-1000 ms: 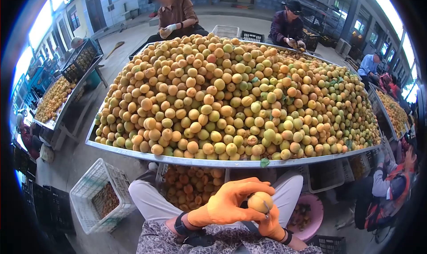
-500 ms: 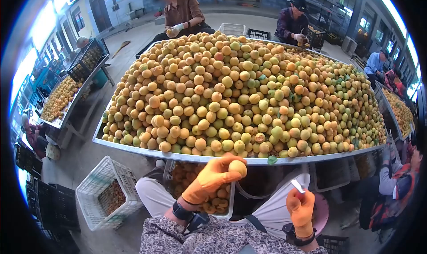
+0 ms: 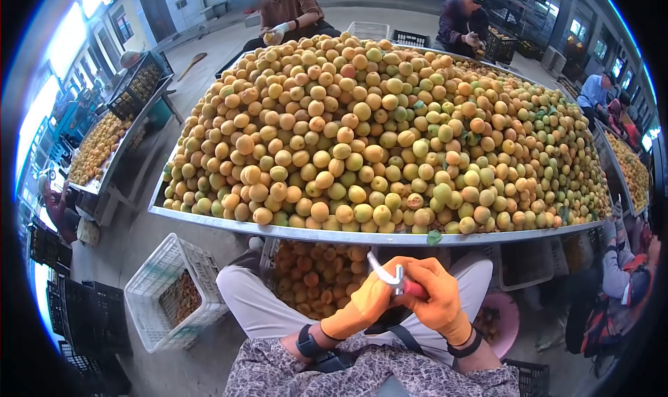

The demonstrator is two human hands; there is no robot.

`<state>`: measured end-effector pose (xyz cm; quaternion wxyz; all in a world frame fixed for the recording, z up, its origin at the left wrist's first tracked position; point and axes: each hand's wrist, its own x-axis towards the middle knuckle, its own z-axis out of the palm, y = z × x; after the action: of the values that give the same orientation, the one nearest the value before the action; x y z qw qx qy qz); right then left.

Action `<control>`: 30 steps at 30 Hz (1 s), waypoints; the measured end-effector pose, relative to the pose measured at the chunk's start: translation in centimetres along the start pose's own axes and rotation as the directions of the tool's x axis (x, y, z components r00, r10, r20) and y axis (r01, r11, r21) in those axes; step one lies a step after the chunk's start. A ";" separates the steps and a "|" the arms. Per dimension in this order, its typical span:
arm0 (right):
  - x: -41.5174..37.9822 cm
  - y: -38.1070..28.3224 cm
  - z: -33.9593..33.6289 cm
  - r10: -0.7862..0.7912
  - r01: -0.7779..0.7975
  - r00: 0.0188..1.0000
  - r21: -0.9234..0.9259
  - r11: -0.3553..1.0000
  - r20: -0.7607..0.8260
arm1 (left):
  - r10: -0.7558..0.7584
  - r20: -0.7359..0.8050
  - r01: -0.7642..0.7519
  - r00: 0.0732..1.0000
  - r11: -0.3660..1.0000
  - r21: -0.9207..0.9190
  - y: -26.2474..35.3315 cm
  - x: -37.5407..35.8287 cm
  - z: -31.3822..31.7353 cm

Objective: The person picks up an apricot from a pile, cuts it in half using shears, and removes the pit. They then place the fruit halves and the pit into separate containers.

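In front of my lap, my two orange-gloved hands meet. My right hand is closed round a red-handled tool with a curved metal blade, its tip pointing up and to the left. My left hand is closed right beside the blade. Half a second ago it held an apricot; fingers and tool now hide that fruit. Below and behind the hands, a crate holds apricot halves. Beyond it, a large heap of apricots covers a metal-edged table.
A white plastic crate with some fruit stands on the floor at left. A pink basin sits by my right leg. Black crates are stacked far left. Co-workers sit across the table and at right.
My left hand, with the apricot, has moved down and right. My right hand has come up and left with the tool, so both hands now meet. The view has shifted slightly.
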<state>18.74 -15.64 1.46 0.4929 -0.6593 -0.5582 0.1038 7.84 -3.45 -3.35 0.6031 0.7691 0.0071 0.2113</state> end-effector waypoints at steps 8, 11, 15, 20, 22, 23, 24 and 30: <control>-1.6 1.0 3.9 0.045 -0.038 0.968 0.033 0.999 -0.245 | -0.342 -0.222 0.254 0.913 0.902 -0.348 1.8 -0.2 1.3; -1.3 1.1 5.7 0.100 0.003 0.903 0.238 0.971 -0.419 | -0.135 -0.353 0.065 0.926 0.977 -0.204 2.4 -0.2 1.4; -1.0 0.6 4.4 0.446 -0.215 0.895 0.899 0.382 0.025 | -0.354 -0.279 0.142 0.893 0.808 -0.572 1.6 -1.1 0.3; -0.9 0.9 4.2 0.450 -0.319 0.865 0.936 0.148 0.224 | -0.468 -0.018 0.131 0.884 0.284 -0.950 0.3 -2.4 -2.8; -0.7 1.0 4.3 0.433 -0.305 0.878 0.935 0.179 0.204 | -0.418 0.045 0.135 0.907 0.188 -0.973 -0.5 -3.6 -3.8; -0.7 0.8 4.2 0.413 -0.319 0.885 0.926 0.203 0.215 | -0.432 0.047 0.137 0.901 0.179 -0.974 -0.4 -4.1 -4.1; -0.8 1.2 4.2 0.370 -0.325 0.899 0.922 0.213 0.232 | -0.444 0.050 0.139 0.895 0.170 -0.976 -0.3 -4.5 -4.3; -0.4 0.6 5.0 0.432 -0.390 0.862 0.892 0.230 0.265 | -0.508 0.040 0.173 0.861 0.217 -0.961 -0.3 -6.2 -4.8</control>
<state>15.55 -13.19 -1.68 0.7406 -0.3880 -0.1972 0.5120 0.67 -0.56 -4.68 0.9583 0.2052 0.1388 0.1424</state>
